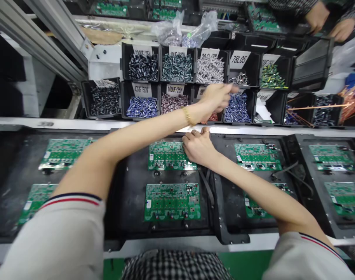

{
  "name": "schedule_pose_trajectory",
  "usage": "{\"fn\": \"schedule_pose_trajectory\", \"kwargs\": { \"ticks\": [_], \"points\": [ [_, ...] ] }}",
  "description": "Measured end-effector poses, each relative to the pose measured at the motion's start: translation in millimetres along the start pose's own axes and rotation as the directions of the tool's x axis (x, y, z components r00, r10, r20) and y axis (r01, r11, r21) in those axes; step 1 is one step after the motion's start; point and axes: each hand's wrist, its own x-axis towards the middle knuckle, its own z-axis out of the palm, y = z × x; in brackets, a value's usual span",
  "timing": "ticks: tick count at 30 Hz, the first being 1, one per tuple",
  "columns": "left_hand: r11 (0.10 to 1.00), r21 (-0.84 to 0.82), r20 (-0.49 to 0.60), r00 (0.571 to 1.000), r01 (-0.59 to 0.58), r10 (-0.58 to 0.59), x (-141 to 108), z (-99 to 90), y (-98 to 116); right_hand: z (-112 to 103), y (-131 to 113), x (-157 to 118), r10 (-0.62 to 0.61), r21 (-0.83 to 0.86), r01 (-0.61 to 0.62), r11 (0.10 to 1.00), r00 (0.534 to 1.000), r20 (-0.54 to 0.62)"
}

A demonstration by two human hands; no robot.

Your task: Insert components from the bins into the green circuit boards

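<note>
My left hand [216, 100], with a gold bracelet at the wrist, is stretched over the parts bins, its fingertips by the front of the 78L05 bin [239, 59]. Its fingers are bent together and slightly blurred; anything in them is too small to name. Below it, my right hand [198, 147] rests at the upper right corner of a green circuit board [167, 156]. Those fingers are curled closed, and what they hold is hidden. A second green board [172, 202] lies nearer to me on the same black tray [127, 210].
Bins of blue capacitors [141, 107], white resistors [210, 70] and other parts stand behind a metal rail [107, 124]. More trays with boards [257, 157] lie left and right. Another person's hands [317, 17] are at the top right. Copper-coloured strips [352, 103] stick out at right.
</note>
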Motion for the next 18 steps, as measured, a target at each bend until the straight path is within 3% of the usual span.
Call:
{"fn": "schedule_pose_trajectory", "kwargs": {
  "ticks": [2, 4, 6, 8, 11, 13, 18],
  "points": [
    [0.962, -0.211, 0.046, 0.985, 0.173, -0.167, -48, -20.6, -7, 2, -2, -1, 0.001, -0.01, -0.001, 1.0, 1.0, 0.011],
    [0.9, -0.31, 0.105, 0.952, 0.306, -0.287, -96, -39.6, -23, 1, -1, -2, 0.013, 0.018, -0.013, 1.0, 1.0, 0.024],
    [0.889, -0.316, 0.139, 0.943, 0.332, -0.303, -137, -53.8, -41, -5, 1, -6, 0.066, 0.104, -0.066, 0.992, 0.998, 0.004],
    [0.923, -0.257, 0.165, 0.954, 0.286, -0.249, -165, -61.9, -57, -15, 2, -12, 0.145, 0.277, -0.127, 0.953, 0.988, -0.047],
    [0.978, -0.141, 0.206, 0.971, 0.155, -0.124, -183, -64.3, -70, -33, -3, -24, 0.186, 0.604, -0.095, 0.792, 0.978, -0.09],
    [0.991, -0.093, 0.2, 0.977, 0.094, -0.074, -185, -62.1, -71, -42, -10, -32, 0.156, 0.721, -0.029, 0.692, 0.982, -0.11],
    [0.989, -0.11, 0.195, 0.978, 0.098, -0.076, -181, -56.5, -62, -52, -22, -42, 0.163, 0.705, 0.037, 0.708, 0.963, -0.214]
  ]
}}
